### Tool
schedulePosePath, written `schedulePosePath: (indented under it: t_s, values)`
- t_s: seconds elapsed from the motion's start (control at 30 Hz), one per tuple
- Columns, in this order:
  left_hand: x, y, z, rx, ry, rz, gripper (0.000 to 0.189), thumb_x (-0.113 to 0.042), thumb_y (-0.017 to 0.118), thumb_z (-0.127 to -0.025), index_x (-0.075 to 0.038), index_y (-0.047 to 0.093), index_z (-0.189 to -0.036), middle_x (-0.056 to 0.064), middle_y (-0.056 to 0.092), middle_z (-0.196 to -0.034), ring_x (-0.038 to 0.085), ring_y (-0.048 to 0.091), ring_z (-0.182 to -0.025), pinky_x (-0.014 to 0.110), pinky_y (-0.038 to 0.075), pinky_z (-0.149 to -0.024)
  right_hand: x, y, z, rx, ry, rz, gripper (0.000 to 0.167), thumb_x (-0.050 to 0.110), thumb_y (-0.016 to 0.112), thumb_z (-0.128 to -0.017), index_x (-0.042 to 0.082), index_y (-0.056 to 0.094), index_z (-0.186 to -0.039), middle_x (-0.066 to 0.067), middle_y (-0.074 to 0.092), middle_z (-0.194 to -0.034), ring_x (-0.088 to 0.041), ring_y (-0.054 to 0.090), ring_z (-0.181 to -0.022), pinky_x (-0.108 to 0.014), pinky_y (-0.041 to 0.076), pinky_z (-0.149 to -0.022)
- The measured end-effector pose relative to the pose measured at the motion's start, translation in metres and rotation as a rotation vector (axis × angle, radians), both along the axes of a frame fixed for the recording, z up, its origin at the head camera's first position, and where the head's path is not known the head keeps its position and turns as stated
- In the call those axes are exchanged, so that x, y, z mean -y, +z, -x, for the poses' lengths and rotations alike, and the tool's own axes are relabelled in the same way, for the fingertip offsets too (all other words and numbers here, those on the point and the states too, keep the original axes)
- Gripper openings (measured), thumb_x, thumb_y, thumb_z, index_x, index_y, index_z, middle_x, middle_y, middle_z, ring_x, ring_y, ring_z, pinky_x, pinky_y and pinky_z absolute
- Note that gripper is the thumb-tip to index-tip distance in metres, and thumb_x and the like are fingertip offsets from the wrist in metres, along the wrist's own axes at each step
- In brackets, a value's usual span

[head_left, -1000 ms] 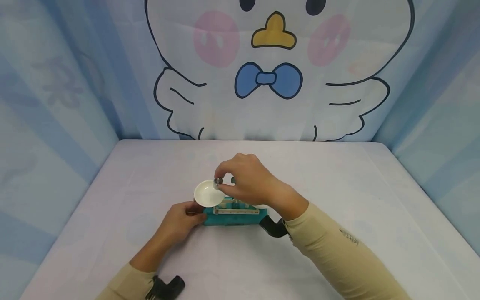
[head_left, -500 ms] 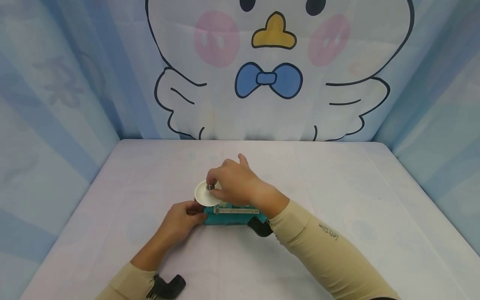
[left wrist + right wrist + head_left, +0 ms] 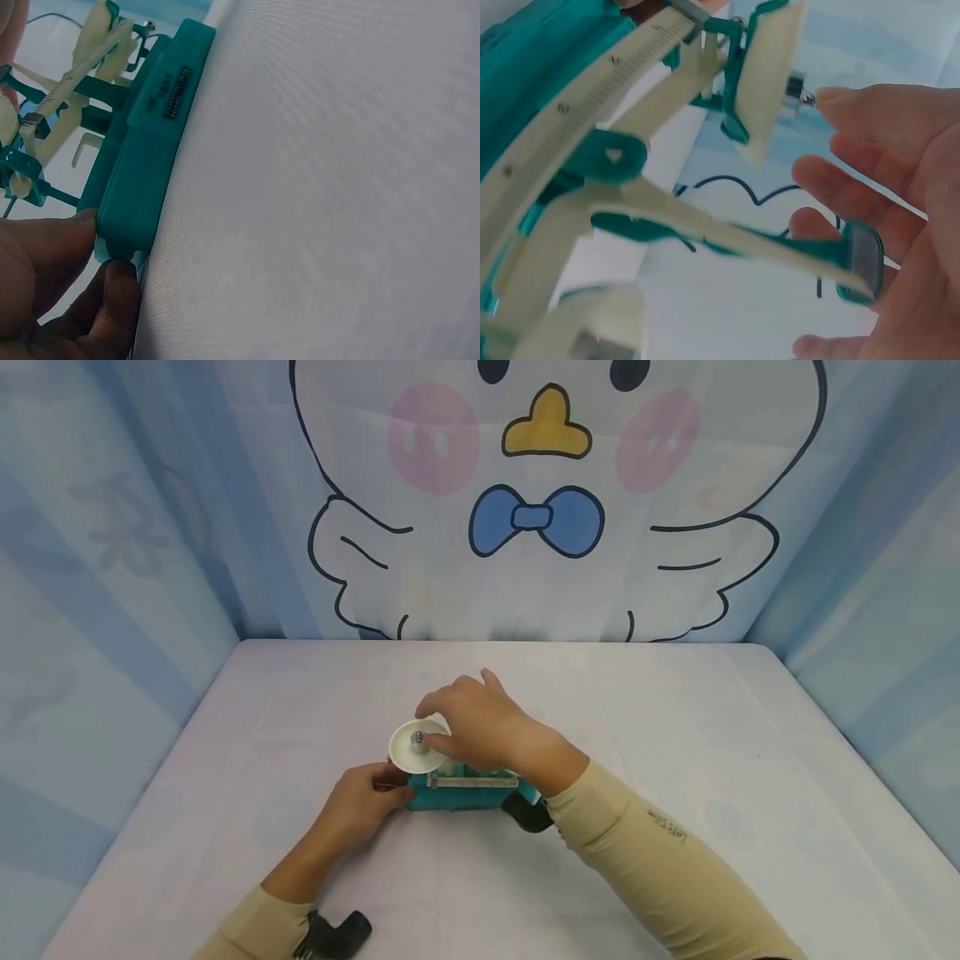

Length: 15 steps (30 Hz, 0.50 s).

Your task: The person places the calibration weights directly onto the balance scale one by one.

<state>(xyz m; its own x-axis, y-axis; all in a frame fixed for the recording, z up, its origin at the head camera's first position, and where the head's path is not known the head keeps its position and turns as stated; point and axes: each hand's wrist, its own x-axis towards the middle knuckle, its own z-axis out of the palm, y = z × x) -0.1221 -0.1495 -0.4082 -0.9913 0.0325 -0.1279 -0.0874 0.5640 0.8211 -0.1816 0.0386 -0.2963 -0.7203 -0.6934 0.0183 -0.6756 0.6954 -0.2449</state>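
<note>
A teal toy balance scale [image 3: 468, 799] with a ruled white beam [image 3: 562, 109] stands on the table. On its left white pan [image 3: 401, 762] sits a small shiny metal weight [image 3: 417, 741]. My left hand [image 3: 360, 802] grips the left end of the scale's base [image 3: 150, 157], with the thumb on one side and curled fingers below. Over the left pan, my right hand [image 3: 487, 727] has its fingers spread. In the right wrist view its thumb [image 3: 847, 105] lies at the weight's knob; whether they touch I cannot tell. The hand hides the scale's right part in the head view.
A white cloth covers the table [image 3: 247, 718]. Behind it hangs a pale blue curtain [image 3: 547, 577] with a cartoon print, and more curtains close off both sides. Another white part of the scale [image 3: 615, 315], with a blurred grey patch, shows low in the right wrist view.
My right hand carried the weight left onto the left pan. Its fingers then spread apart, leaving the weight on the pan. My left hand stays at the base.
</note>
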Motion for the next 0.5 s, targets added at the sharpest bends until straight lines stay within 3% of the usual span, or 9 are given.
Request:
schedulePosePath:
  t_s: [0.1,0.23,0.5]
  values:
    - [-0.001,-0.002,0.0,0.013,0.009,0.0,0.029,-0.012,0.07,-0.092,0.002,0.069,-0.117,0.01,0.07,-0.112,0.028,0.065,-0.105,0.05,0.05,-0.093,-0.015,0.003,-0.001,0.001,-0.006,0.05,0.035,0.031,0.069,-0.096,0.015,0.068,-0.127,0.0,0.066,-0.127,-0.024,0.054,-0.124,-0.053,0.029,-0.114]
    - [-0.001,-0.003,0.0,0.032,0.022,-0.001,0.029,-0.012,0.07,-0.092,0.001,0.069,-0.117,0.01,0.07,-0.112,0.027,0.064,-0.106,0.05,0.05,-0.094,-0.043,0.006,-0.003,0.012,-0.044,0.133,0.036,0.027,0.068,-0.097,0.01,0.066,-0.128,-0.005,0.065,-0.129,-0.025,0.057,-0.119,-0.044,0.045,-0.103]
    - [0.002,-0.003,0.0,0.038,0.025,0.004,0.03,-0.013,0.07,-0.092,0.001,0.068,-0.119,0.009,0.069,-0.113,0.028,0.063,-0.108,0.051,0.049,-0.094,-0.098,-0.001,-0.012,-0.032,-0.169,0.209,0.039,0.023,0.07,-0.094,0.005,0.064,-0.129,-0.01,0.064,-0.128,-0.029,0.059,-0.115,-0.049,0.048,-0.098]
